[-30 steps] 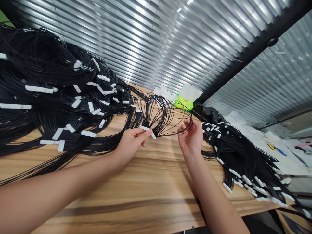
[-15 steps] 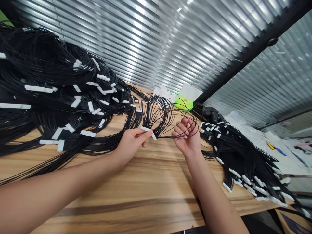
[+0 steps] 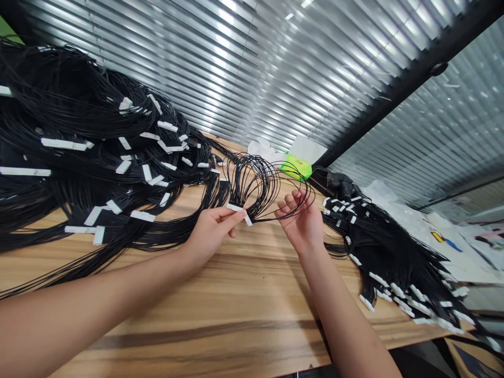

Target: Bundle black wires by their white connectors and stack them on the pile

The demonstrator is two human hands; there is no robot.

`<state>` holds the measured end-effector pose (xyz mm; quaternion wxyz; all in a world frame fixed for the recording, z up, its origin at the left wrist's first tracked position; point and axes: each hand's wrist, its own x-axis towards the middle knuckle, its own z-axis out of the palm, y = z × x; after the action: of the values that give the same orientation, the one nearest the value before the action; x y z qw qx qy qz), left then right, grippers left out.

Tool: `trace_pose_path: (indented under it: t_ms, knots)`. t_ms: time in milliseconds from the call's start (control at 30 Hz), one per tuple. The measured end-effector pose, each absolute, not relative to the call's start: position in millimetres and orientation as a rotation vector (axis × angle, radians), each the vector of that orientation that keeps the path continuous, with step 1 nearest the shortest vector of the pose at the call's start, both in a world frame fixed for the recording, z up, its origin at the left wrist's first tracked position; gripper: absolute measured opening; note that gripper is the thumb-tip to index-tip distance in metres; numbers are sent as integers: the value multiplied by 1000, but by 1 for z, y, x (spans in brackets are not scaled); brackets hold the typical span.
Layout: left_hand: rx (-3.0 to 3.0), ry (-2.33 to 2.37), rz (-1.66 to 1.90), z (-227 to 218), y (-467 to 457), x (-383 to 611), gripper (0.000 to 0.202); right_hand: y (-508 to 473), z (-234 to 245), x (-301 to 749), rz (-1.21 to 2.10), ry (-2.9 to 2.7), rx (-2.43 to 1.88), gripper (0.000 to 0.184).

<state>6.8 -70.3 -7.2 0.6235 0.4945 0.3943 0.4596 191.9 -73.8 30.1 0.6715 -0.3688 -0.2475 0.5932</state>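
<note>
My left hand (image 3: 210, 231) pinches a small white connector (image 3: 239, 211) between thumb and fingers, just above the wooden table (image 3: 244, 310). From that connector a fan of thin black wires (image 3: 260, 181) loops up and to the right. My right hand (image 3: 301, 223) is palm up inside the right side of the loop, its fingers curled round several of the wires.
A big heap of black wire harnesses with white connectors (image 3: 79, 152) covers the table's left. A second heap (image 3: 394, 262) lies at the right edge. A green and white pack (image 3: 297, 163) sits at the back by the slatted blinds (image 3: 255, 68).
My right hand has shifted a little left along the wire loop and turned palm up, its fingers regripping the wires. My left hand has stayed still on the connector.
</note>
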Motion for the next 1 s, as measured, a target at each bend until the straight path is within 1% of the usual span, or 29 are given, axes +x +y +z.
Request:
trace_pose_path:
  t_ms: [400,633,767,867,1000]
  knots:
    - [1123,885,1057,-10,-69,6,22,-79,32,194,1387,-530,-692,18]
    - [1129,892,1051,-9,-69,6,24,-81,34,194,1355,-558,-682,40]
    - [1118,899,1052,-8,-69,7,24,-82,37,195,1347,-576,-670,45]
    - [1112,906,1057,-8,-70,7,23,-83,38,193,1317,-676,-741,50]
    - [1127,905,1053,-9,-69,6,25,-84,34,185,1102,-784,-863,49]
